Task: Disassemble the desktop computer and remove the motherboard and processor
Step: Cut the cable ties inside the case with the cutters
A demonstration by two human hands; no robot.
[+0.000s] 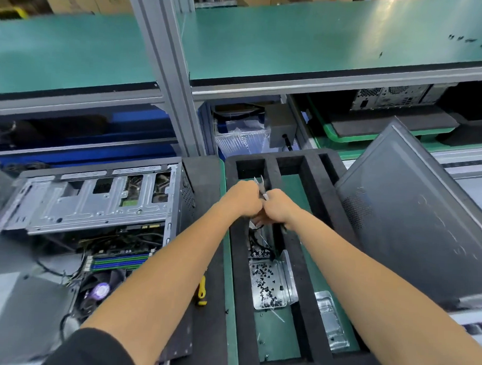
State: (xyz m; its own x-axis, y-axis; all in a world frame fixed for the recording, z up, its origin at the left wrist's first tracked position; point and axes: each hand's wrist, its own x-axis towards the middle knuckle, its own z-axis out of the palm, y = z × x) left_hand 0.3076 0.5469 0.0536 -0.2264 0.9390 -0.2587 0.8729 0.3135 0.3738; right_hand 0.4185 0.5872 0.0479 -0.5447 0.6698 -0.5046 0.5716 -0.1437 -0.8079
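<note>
Both hands met over the black foam tray (311,261) at about one o'clock from where the person stood; the left hand (243,197) and the right hand (278,208) were curled tight, knuckle to knuckle, pinching between them a small silvery metal piece (261,187) whose tips poked up above the fists. What it was I could not make out. The grey steel desktop case (97,202) lay open on its side at ten o'clock, untouched, with the green motherboard (122,253) and its blue memory sticks still seated under a tangle of black cables. That board would likely be light but stiff and fragile, best lifted by its bare edges. A clear plastic box of dark screws (269,284) sat in the tray, and a yellow-handled screwdriver (202,291) lay between tray and case.
</note>
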